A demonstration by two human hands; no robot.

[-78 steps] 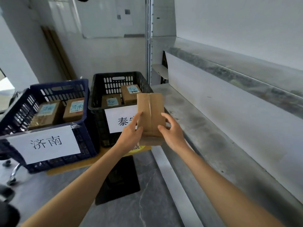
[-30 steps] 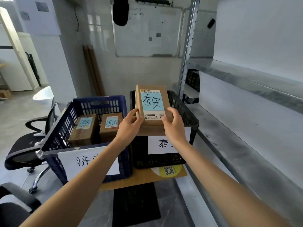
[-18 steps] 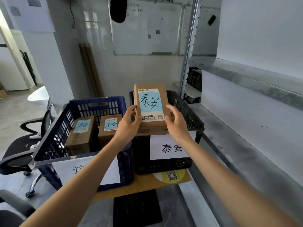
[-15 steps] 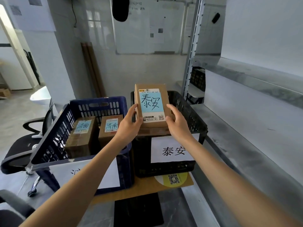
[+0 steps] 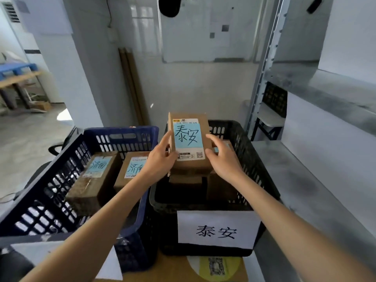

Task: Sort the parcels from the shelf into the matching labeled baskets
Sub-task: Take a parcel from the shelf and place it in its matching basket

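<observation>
Right, the parcel [image 5: 188, 143] is up over the black basket [image 5: 247, 157] and not yet let go. The left hand [image 5: 160, 161] and the right hand [image 5: 220, 161] clamp it between them, 1 on each long side. Each thumb lies pressed along a front edge, and the other fingers curl round the back, mostly hidden. Its blue sticker reads 泰安, and the white label [image 5: 216, 231] on the black basket's front reads 泰安 too. That's a match, so by my reckoning this one only needs lowering in and releasing.

Score so far: the blue basket [image 5: 122, 130] holds the left parcel [image 5: 95, 176] and the right parcel [image 5: 133, 169] side by side, both stickered 济南. Its own paper sign [image 5: 30, 251] is cut off at the bottom edge and I can't read it.

The black basket holds at least 2 brown boxes. The lower box [image 5: 185, 181] sits straight beneath the held parcel. The side box [image 5: 220, 188] is to its right, a sliver of blue sticker peeping past the right hand.

So 4 look sorted and a 5th is nearly home. The grey shelf [image 5: 309, 184] runs along the right; how many parcels wait there, I cannot tell.
</observation>
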